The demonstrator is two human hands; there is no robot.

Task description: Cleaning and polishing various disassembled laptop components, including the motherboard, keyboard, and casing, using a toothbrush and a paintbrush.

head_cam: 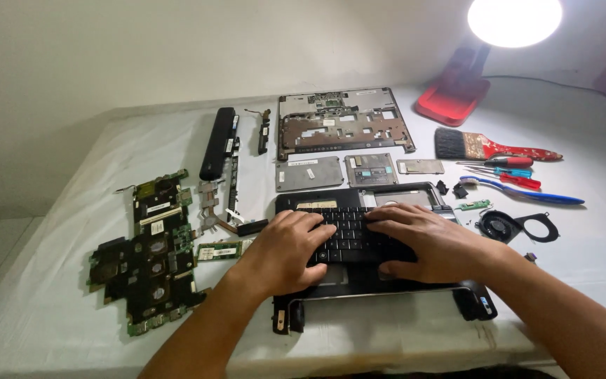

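Near the desk's left edge lies a green circuit board (150,254), with a black battery bar (219,142) behind it. At the front edge, centre, the left hand (285,249) and right hand (433,242) press flat, fingers spread and clasping nothing, on the black keyboard (351,235) seated in the laptop base (380,288). A paintbrush (489,146) and screwdrivers (510,172) lie toward the right edge.
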